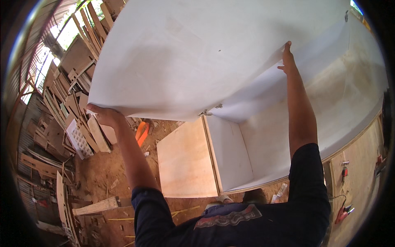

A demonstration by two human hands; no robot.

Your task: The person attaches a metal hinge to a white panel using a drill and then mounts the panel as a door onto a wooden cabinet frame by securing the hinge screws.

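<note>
A wide white door panel (164, 61) stands swung out from a box-shaped wooden cabinet with a white inside (267, 136). Metal hinges (212, 110) join the two at the near corner; another hinge (346, 16) shows at the far end. My left hand (106, 116) is closed around the panel's near left corner, thumb on top. Toward the far right, my right hand (289, 59) rests against the panel along its hinged edge, fingers stretched and thumb apart. Part of that contact is hidden.
Scrap boards (61, 107) lean and lie in heaps on the left. An orange object (142, 133) lies on the dirt floor (119, 173) beside the cabinet's bare wood side (187, 160). On the right, a wooden surface (354, 193) bears a red tool (342, 214).
</note>
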